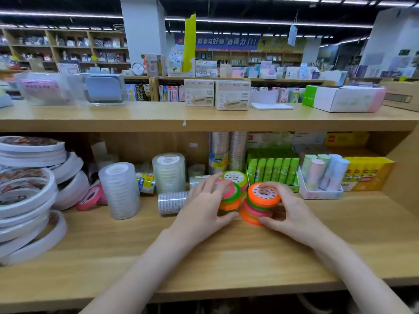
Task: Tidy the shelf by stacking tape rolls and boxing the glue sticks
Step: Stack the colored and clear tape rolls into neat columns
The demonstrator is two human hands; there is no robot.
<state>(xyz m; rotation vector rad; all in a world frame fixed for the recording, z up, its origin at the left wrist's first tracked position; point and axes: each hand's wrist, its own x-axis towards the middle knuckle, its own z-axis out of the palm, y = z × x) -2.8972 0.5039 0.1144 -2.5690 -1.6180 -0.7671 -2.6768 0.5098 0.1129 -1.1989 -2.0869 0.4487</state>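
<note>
Two bare hands are at work on the lower wooden shelf [204, 264], forearms reaching in from the near edge. The left hand [204, 207] wraps around a short stack of neon tape rolls [230, 200], fingers over the top and thumb pressed against its lowest roll. The right hand [292, 209] grips a second neon stack [260, 202], orange roll on top, with fingers curled behind it and the thumb at its base. The two stacks stand just beside each other, the right one leaning a little. A third neon roll [235, 177] with a green rim sits just behind them.

Left of the hands, one clear tape sleeve [173, 202] lies on its side, and a tall wrapped column of clear tape [119, 191] stands upright. A pink roll [89, 198] lies tilted near the big white double-sided tape rolls [27, 196] heaped at the far left. Further back stands another clear tape column [169, 173].

To the right, behind the hands, green glue sticks [274, 168] stand upright in their open green box. Next to them pastel glue sticks [324, 171] stand in a pale tray, and a yellow box of glue sticks [367, 175] stands at the far right. Tall silver tape tubes [227, 150] stand at the back wall.

On the upper shelf [136, 118] sit two beige boxes [217, 94], an open white carton [342, 98] with green and pink ends, and clear plastic cases [70, 89]. Beyond that, blurred store shelving [68, 48] fills the background.
</note>
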